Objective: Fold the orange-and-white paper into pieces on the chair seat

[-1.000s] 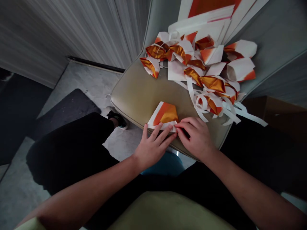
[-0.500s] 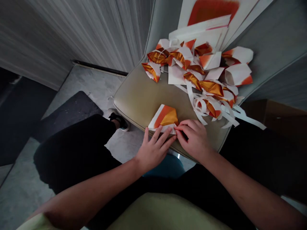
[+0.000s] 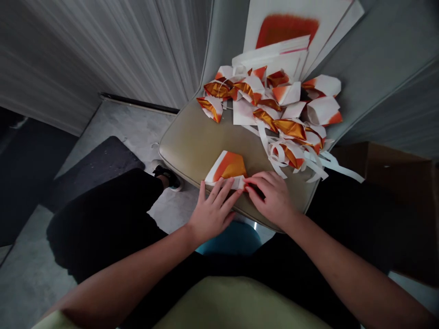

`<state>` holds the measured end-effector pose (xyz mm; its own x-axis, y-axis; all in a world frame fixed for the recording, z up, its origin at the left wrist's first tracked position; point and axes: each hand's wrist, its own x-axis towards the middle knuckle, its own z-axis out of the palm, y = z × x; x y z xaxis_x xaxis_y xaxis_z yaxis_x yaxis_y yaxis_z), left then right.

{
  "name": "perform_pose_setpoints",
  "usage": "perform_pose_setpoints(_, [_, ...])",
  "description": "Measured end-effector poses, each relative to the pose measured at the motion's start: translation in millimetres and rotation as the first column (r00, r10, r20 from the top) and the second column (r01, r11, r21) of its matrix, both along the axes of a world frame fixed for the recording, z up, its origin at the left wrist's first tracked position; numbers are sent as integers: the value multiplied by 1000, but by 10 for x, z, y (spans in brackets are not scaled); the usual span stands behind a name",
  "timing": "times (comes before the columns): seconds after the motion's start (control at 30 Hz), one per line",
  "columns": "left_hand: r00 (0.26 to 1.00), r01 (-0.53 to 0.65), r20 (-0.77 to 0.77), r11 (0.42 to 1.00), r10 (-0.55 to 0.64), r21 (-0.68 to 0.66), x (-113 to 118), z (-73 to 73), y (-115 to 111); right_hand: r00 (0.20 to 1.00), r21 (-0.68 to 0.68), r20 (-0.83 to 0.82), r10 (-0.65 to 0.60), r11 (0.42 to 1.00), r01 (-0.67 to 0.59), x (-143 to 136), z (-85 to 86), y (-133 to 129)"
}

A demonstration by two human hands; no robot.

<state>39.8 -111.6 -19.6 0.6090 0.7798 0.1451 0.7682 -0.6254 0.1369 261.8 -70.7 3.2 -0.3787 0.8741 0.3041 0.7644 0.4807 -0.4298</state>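
A partly folded sheet of paper (image 3: pixel 230 166), white with orange and shiny gold, lies flat near the front edge of the chair seat (image 3: pixel 188 139). My left hand (image 3: pixel 213 211) rests with spread fingers on its near white edge, the fingertips pressing the paper. At the paper's right corner, my right hand (image 3: pixel 270 196) pinches the white fold between thumb and forefinger. Beyond both hands lies a heap of folded paper ingots (image 3: pixel 291 129) in the same white, orange and gold. Curled white paper strips (image 3: pixel 274 153) hang among them.
Flat paper sheets (image 3: pixel 255 27) with an orange block lean against the chair's backrest. A cardboard box (image 3: pixel 394 164) stands on the right. To the left are a dark mat (image 3: pixel 106 157) on the floor and a grey panelled wall (image 3: pixel 137 45). My legs straddle the seat's front.
The view has shifted slightly, so the chair and heap appear further left. Both hands keep nearly the same place on the paper, the left fingers still spread and the right still pinching.
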Motion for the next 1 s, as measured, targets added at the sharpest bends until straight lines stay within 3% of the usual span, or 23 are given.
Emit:
perform_pose_setpoints(0.2, [995, 55, 78, 998, -55, 5, -115, 71, 225, 999, -14, 27, 20, 1000, -19, -38, 92, -57])
perform_pose_setpoints(0.5, [993, -71, 109, 983, 53, 167, -169, 135, 482, 984, -68, -18, 175, 982, -175, -192, 103, -174])
perform_pose_setpoints(0.63, [981, -159, 144, 961, 129, 225, -180, 146, 487, 987, -38, -66, 145, 988, -148, -136, 135, -104])
perform_pose_setpoints(0.77, [975, -183, 157, 969, 157, 165, -184, 124, 503, 995, -15, -66, 80, 997, -81, -57, 151, 4])
perform_pose_setpoints(1.0, [951, -232, 228, 969, 207, 85, -152, 216, 544, 993, -81, 55, 107, 991, -103, -77, 109, 17])
